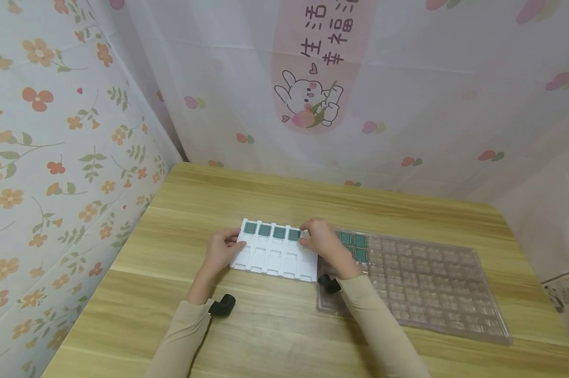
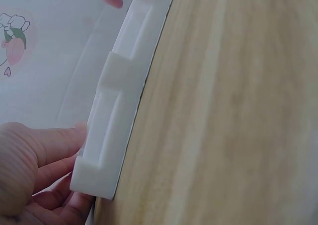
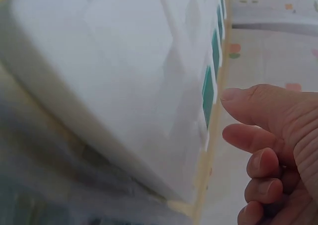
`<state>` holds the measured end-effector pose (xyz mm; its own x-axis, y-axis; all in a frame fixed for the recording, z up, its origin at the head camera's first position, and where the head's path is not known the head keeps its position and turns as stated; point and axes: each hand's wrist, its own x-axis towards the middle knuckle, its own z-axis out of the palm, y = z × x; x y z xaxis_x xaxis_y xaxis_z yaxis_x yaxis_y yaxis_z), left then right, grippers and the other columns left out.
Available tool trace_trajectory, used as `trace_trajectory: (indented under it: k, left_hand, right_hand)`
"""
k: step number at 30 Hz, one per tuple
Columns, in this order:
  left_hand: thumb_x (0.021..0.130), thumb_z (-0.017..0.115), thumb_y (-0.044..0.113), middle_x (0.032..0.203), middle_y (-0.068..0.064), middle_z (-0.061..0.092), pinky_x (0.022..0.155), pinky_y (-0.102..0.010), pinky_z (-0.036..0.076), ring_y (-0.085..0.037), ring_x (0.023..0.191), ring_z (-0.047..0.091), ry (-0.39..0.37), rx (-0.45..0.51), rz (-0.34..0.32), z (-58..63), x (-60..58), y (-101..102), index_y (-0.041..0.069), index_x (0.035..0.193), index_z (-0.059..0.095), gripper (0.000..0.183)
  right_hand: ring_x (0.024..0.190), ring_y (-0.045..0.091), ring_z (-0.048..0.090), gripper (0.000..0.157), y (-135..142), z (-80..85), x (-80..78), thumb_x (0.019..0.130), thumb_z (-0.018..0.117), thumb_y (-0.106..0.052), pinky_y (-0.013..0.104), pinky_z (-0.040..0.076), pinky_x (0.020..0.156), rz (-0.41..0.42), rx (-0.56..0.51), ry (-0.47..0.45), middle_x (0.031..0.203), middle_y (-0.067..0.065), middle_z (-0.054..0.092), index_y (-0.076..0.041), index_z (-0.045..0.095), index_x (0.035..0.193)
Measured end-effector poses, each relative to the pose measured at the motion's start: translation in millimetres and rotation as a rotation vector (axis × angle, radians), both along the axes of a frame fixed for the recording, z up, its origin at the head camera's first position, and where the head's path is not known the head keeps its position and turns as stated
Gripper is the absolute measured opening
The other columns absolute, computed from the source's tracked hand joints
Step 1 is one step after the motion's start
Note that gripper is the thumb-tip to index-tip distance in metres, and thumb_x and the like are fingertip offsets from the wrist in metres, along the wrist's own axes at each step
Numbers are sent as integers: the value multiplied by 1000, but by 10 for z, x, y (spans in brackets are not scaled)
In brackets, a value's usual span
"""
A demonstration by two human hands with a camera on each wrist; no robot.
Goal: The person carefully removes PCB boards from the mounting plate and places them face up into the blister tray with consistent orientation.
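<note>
A white plastic tray [image 1: 273, 258] with two rows of slots lies on the table, a green chip [image 1: 250, 228] in several slots of its far row. My left hand [image 1: 219, 251] grips the tray's left end, thumb against the rim and the other fingers curled at its side, as the left wrist view shows. Over the far right part of the tray is my right hand [image 1: 323, 239], its fingertips right by the rightmost visible green chip [image 1: 294, 234]. In the right wrist view its thumb [image 3: 243, 97] and index finger stand slightly apart with nothing between them.
A large clear plastic tray [image 1: 421, 278] with many small pockets lies to the right, partly under my right forearm. Several green chips [image 1: 360, 241] sit in its far left pockets. Printed curtains [image 1: 218, 79] hang behind the wooden table [image 1: 147, 283] and at its left.
</note>
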<state>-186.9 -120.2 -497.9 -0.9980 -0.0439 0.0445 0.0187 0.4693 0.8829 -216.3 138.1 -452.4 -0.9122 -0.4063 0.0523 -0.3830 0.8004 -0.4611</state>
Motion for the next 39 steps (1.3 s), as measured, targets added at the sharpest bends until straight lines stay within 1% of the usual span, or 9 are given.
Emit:
trace_trajectory:
  k: [8, 14, 22, 28, 34, 35, 39]
  left_hand:
    - [79, 70, -4, 98, -23, 62, 77, -37, 54, -29, 88, 60, 1, 9, -3, 1, -1, -3, -11, 113, 61, 37]
    - [79, 69, -4, 98, -22, 62, 77, -36, 54, -29, 88, 59, 0, 18, -5, 12, -1, 7, -11, 113, 61, 36]
    - [79, 70, -3, 99, -22, 62, 78, -37, 53, -29, 89, 59, -2, 13, -1, 4, -3, -2, -10, 114, 61, 36]
    - [78, 70, -4, 97, -22, 63, 77, -37, 54, -29, 88, 60, 18, 2, -6, -7, -5, -7, -11, 112, 62, 35]
    - [78, 70, -4, 98, -22, 63, 76, -36, 54, -29, 88, 59, 18, 10, -6, -16, -7, -13, -11, 113, 62, 36]
    - [79, 70, -4, 98, -22, 63, 76, -36, 54, -29, 88, 59, 18, 10, -7, -14, -6, -13, -11, 113, 62, 36]
    - [79, 70, -4, 98, -22, 63, 76, -36, 53, -29, 88, 59, 17, 17, -8, -2, 0, -10, -10, 113, 62, 35]
  right_hand:
    - [75, 23, 58, 25, -73, -45, -33, 77, 75, -8, 33, 50, 64, -10, 15, 9, 91, 17, 64, 5, 69, 97]
    - [82, 25, 61, 25, -96, -69, -38, 77, 76, -10, 36, 52, 71, -18, 47, 29, 95, 17, 65, 5, 70, 96]
    - [99, 30, 61, 28, -132, -80, -58, 79, 75, -10, 38, 51, 84, -65, 62, -48, 103, 17, 64, 5, 69, 102]
    - [97, 28, 60, 26, -155, -68, -64, 79, 74, -9, 37, 50, 83, -72, 62, -67, 101, 16, 65, 4, 69, 101]
    - [94, 28, 60, 24, -158, -53, -64, 78, 73, -7, 37, 51, 81, -67, 54, -81, 99, 16, 64, 5, 68, 98]
    - [90, 26, 60, 23, -158, -40, -58, 77, 74, -7, 36, 51, 78, -59, 57, -66, 96, 16, 64, 5, 68, 96]
    - [82, 23, 57, 21, -150, -42, -74, 77, 74, -8, 34, 50, 72, -52, 58, -64, 94, 15, 62, 4, 68, 93]
